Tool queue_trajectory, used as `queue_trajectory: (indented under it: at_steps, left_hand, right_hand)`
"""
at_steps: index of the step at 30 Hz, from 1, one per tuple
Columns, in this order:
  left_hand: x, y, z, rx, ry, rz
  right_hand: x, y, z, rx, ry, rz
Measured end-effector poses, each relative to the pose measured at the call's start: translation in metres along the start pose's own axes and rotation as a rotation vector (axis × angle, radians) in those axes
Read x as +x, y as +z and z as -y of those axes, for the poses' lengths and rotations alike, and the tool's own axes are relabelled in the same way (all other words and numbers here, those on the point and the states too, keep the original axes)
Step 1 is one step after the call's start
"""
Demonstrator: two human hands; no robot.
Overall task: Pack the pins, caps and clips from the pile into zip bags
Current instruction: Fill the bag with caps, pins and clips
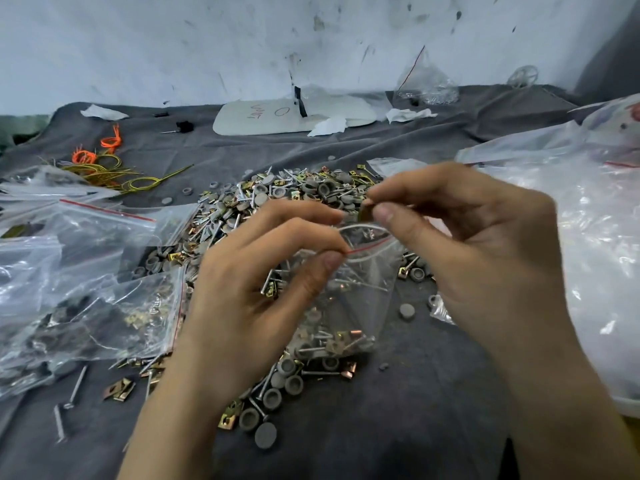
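Head view, left hand [263, 282] pinching open zip bag [375, 271] of pins [372, 285], caps [313, 315], right hand [478, 244] pinching clip [365, 212]

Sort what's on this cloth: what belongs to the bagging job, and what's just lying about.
Job: pile of pins, caps and clips; open zip bag in the left hand; small part pinched by the right hand; filled zip bags.
Lying about: orange and yellow ties; white board; crumpled tissues.
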State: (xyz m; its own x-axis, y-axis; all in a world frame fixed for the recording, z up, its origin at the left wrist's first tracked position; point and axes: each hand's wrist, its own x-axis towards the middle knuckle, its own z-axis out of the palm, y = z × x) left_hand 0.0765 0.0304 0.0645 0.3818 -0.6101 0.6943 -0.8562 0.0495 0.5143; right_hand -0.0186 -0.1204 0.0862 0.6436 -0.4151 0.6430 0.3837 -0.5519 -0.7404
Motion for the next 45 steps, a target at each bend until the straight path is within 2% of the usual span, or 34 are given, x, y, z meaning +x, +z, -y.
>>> queue_trajectory:
  at_steps: [2,6,8,9,11,13,18,23,28,31,34,36,38,40,45]
  left_hand:
    - [-0.001,-0.001,0.001,-0.026,-0.002,-0.014]
    - [-0.003,-0.004,0.005,-0.042,-0.043,-0.06]
    - [-0.003,-0.005,0.007,-0.049,-0.05,-0.074]
    - [-0.003,-0.005,0.008,-0.05,-0.053,-0.077]
    - [-0.004,-0.006,0.009,-0.043,-0.061,-0.084]
    - [-0.004,-0.008,0.01,-0.031,-0.068,-0.093]
    - [-0.004,-0.01,0.01,-0.016,-0.05,-0.1]
    - [-0.005,-0.011,0.011,-0.005,-0.05,-0.104]
    - [-0.005,-0.01,0.012,-0.036,-0.075,-0.093]
    - [-0.005,-0.009,0.011,-0.04,-0.068,-0.087]
    - [-0.004,-0.006,0.01,-0.045,-0.059,-0.074]
    - [-0.004,-0.003,0.009,-0.065,-0.055,-0.058]
    - [-0.004,-0.001,0.008,-0.073,-0.037,-0.039]
    - [-0.004,0.0,0.009,-0.063,-0.012,-0.028]
    - [-0.004,0.001,0.009,-0.054,-0.019,-0.04]
  right_hand:
    - [0.0,-0.001,-0.001,-0.033,0.022,-0.006]
    - [0.005,-0.012,-0.016,0.0,0.042,-0.227]
    - [0.008,-0.017,-0.039,-0.101,0.146,-0.286]
    - [0.008,-0.017,-0.055,-0.195,0.235,-0.247]
    - [0.003,-0.014,-0.085,-0.421,0.423,-0.065]
    - [-0.002,-0.009,-0.105,-0.578,0.5,0.072]
    - [-0.002,-0.001,-0.119,-0.788,0.437,0.196]
    - [-0.004,0.003,-0.123,-0.846,0.437,0.177]
    - [-0.005,0.005,-0.118,-0.724,0.427,0.071]
    - [0.0,0.001,-0.092,-0.389,0.397,-0.085]
    - [0.006,-0.002,-0.05,-0.028,0.239,-0.152]
    - [0.006,0.001,-0.024,0.039,0.125,-0.089]
    - [0.004,0.006,-0.011,-0.043,0.059,0.039]
    - [0.002,0.006,-0.009,-0.108,0.075,0.142]
    - [0.004,-0.012,-0.008,0.037,0.194,0.2]
